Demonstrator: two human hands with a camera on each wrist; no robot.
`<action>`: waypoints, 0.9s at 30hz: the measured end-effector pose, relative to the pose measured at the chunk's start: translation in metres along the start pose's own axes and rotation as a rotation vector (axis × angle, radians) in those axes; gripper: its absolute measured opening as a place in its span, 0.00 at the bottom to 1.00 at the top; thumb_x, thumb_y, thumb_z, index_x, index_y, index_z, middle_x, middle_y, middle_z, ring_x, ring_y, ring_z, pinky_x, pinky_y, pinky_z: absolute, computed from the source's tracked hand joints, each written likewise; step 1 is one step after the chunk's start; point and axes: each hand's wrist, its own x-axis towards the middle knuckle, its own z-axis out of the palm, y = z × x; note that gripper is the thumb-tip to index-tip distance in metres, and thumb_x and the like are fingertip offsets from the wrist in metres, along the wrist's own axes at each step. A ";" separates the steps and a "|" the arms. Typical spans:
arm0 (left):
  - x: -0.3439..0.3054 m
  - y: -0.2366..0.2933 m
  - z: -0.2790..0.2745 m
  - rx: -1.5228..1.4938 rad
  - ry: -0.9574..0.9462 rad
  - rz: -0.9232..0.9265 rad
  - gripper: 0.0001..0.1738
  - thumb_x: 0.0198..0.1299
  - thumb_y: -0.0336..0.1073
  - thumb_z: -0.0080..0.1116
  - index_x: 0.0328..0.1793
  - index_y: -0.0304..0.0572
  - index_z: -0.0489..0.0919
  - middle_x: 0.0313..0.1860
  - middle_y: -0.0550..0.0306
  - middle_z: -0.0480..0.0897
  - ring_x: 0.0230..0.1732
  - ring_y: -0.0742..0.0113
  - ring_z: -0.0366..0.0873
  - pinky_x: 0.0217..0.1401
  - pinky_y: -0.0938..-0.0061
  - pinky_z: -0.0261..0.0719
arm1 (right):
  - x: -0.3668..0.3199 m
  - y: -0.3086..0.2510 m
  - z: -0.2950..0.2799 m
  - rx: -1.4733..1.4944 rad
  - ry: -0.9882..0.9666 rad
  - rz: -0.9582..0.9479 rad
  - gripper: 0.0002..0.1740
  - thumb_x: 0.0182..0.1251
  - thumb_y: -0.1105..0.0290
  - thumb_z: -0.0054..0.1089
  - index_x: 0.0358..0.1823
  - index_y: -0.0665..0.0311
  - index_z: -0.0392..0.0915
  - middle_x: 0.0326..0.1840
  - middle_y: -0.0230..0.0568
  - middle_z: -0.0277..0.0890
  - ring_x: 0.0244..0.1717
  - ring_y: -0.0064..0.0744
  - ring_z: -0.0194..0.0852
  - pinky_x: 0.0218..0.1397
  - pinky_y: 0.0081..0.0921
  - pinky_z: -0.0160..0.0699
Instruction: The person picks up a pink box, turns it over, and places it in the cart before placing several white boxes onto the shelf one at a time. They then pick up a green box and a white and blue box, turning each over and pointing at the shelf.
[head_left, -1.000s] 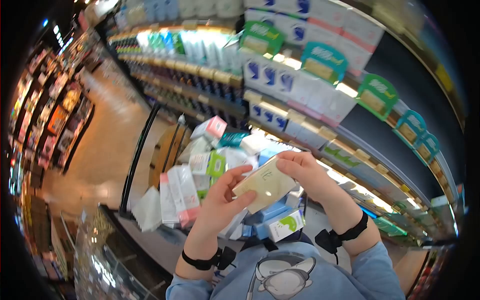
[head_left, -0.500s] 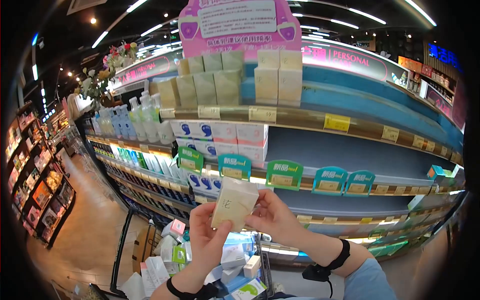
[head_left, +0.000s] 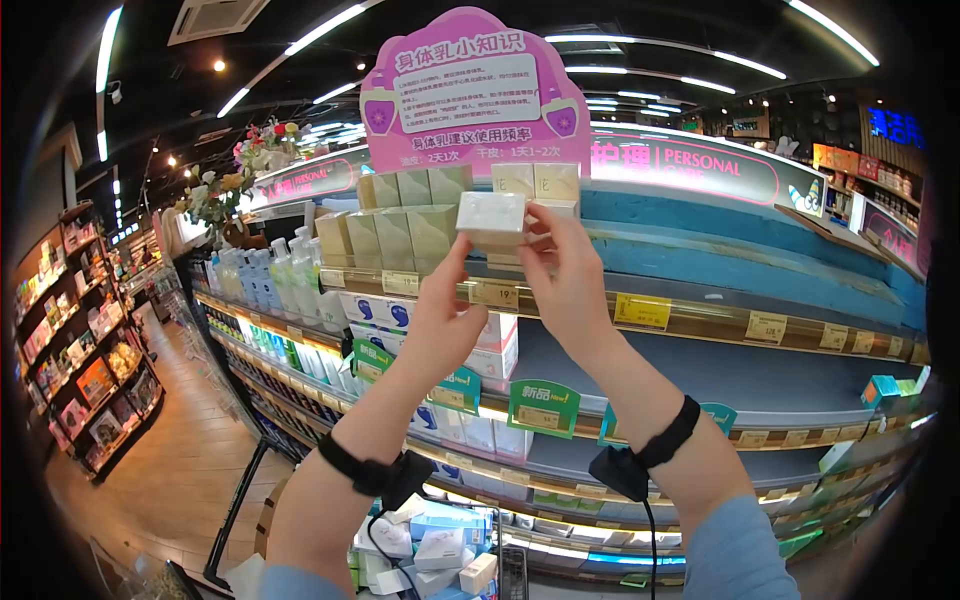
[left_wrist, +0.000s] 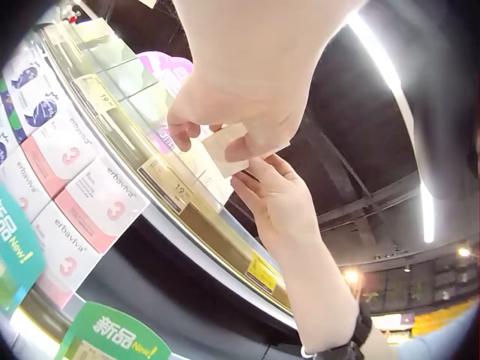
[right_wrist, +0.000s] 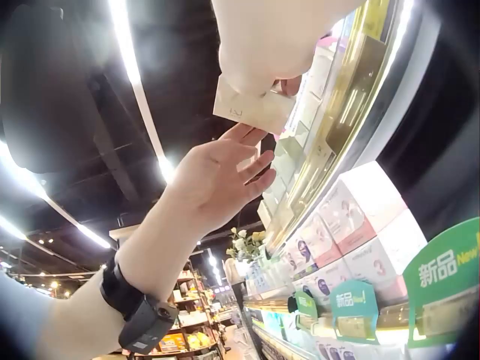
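Observation:
A small cream-coloured carton point(head_left: 493, 213) with a white end is raised at the top shelf point(head_left: 720, 265), overlapping the similar cream boxes point(head_left: 555, 184) behind it in the head view. My right hand point(head_left: 570, 270) holds the carton by its right side, thumb below and fingers beside it. The left hand point(head_left: 452, 305) reaches up to its lower left corner with fingertips against it. In the right wrist view the left hand's fingers point(right_wrist: 259, 169) spread loosely, some apart from the carton. Pale green boxes point(head_left: 405, 235) line up just left of it.
A price-tagged shelf edge point(head_left: 700, 325) runs below the hands. Pump bottles point(head_left: 300, 255) stand at the left, pink-and-white boxes point(left_wrist: 94, 191) one shelf lower. A pink sign point(head_left: 470, 100) rises behind. A cart filled with boxes point(head_left: 440, 550) is close below the arms.
Both hands have lifted the carton from above the cart up to the top shelf. It is tilted so its white end shows. The head view has turned upward, and the left hand's grasp has loosened.

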 end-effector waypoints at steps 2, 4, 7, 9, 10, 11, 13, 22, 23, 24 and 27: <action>0.012 0.001 0.007 -0.058 -0.030 -0.013 0.50 0.47 0.20 0.52 0.81 0.46 0.52 0.72 0.57 0.66 0.54 0.67 0.69 0.52 0.76 0.75 | 0.007 0.011 0.002 -0.115 0.022 -0.028 0.19 0.62 0.75 0.60 0.56 0.65 0.73 0.42 0.47 0.77 0.43 0.45 0.78 0.46 0.36 0.75; 0.024 -0.010 0.009 -0.069 -0.025 -0.070 0.50 0.47 0.21 0.52 0.81 0.47 0.53 0.71 0.58 0.67 0.48 0.69 0.69 0.48 0.78 0.75 | 0.011 0.019 0.006 -0.230 0.047 -0.059 0.18 0.61 0.74 0.60 0.53 0.65 0.73 0.40 0.45 0.79 0.44 0.46 0.78 0.47 0.39 0.73; 0.031 -0.002 0.002 -0.174 -0.082 -0.269 0.49 0.46 0.21 0.51 0.81 0.43 0.53 0.66 0.54 0.72 0.41 0.72 0.72 0.41 0.80 0.74 | 0.006 0.025 0.010 -0.308 -0.025 0.081 0.13 0.60 0.71 0.61 0.46 0.62 0.75 0.37 0.41 0.80 0.45 0.46 0.77 0.47 0.41 0.67; 0.031 0.005 -0.003 -0.116 -0.161 -0.271 0.48 0.48 0.25 0.53 0.80 0.41 0.54 0.66 0.55 0.73 0.38 0.74 0.74 0.42 0.79 0.74 | 0.004 0.028 0.010 -0.448 -0.068 0.060 0.09 0.59 0.70 0.61 0.41 0.61 0.76 0.37 0.40 0.80 0.46 0.43 0.76 0.46 0.41 0.65; 0.031 0.006 -0.004 -0.114 -0.155 -0.271 0.48 0.48 0.25 0.53 0.80 0.41 0.54 0.66 0.55 0.73 0.38 0.74 0.74 0.42 0.79 0.74 | 0.003 0.028 0.011 -0.444 -0.070 0.057 0.09 0.59 0.70 0.61 0.41 0.61 0.76 0.37 0.40 0.80 0.46 0.43 0.76 0.46 0.41 0.65; 0.030 0.006 -0.003 -0.104 -0.139 -0.325 0.47 0.48 0.27 0.54 0.79 0.39 0.55 0.66 0.54 0.73 0.41 0.72 0.76 0.45 0.78 0.75 | 0.001 0.028 0.011 -0.479 -0.074 0.051 0.08 0.59 0.71 0.62 0.39 0.61 0.76 0.35 0.39 0.81 0.44 0.42 0.77 0.46 0.40 0.66; 0.031 0.007 -0.003 -0.094 -0.124 -0.383 0.46 0.49 0.28 0.55 0.78 0.37 0.56 0.66 0.53 0.73 0.45 0.70 0.77 0.49 0.76 0.75 | -0.002 0.028 0.010 -0.514 -0.079 0.047 0.07 0.59 0.71 0.63 0.36 0.62 0.76 0.33 0.38 0.82 0.42 0.41 0.78 0.47 0.39 0.68; 0.035 -0.011 0.009 0.325 -0.043 -0.184 0.42 0.51 0.39 0.61 0.72 0.25 0.61 0.68 0.37 0.66 0.65 0.48 0.70 0.66 0.65 0.70 | -0.009 0.033 0.007 -0.567 -0.098 -0.032 0.07 0.59 0.68 0.60 0.36 0.62 0.81 0.28 0.42 0.80 0.38 0.45 0.77 0.43 0.40 0.66; 0.036 -0.012 0.010 0.316 -0.034 -0.161 0.44 0.50 0.40 0.61 0.71 0.24 0.61 0.68 0.34 0.65 0.68 0.45 0.67 0.67 0.64 0.69 | -0.009 0.033 0.007 -0.579 -0.108 -0.041 0.07 0.59 0.68 0.60 0.36 0.62 0.81 0.28 0.42 0.80 0.38 0.45 0.77 0.43 0.40 0.66; 0.036 -0.013 0.010 0.307 -0.026 -0.139 0.45 0.49 0.42 0.62 0.71 0.23 0.61 0.67 0.32 0.65 0.70 0.42 0.64 0.69 0.62 0.67 | -0.010 0.033 0.007 -0.588 -0.118 -0.050 0.08 0.59 0.67 0.60 0.37 0.62 0.82 0.28 0.43 0.80 0.37 0.45 0.77 0.42 0.40 0.66; 0.036 -0.016 0.009 0.268 -0.045 -0.132 0.45 0.50 0.42 0.62 0.71 0.22 0.61 0.67 0.32 0.65 0.69 0.42 0.66 0.69 0.62 0.68 | -0.009 0.030 0.007 -0.620 -0.134 -0.015 0.08 0.60 0.68 0.60 0.39 0.61 0.83 0.30 0.38 0.83 0.40 0.44 0.78 0.44 0.39 0.68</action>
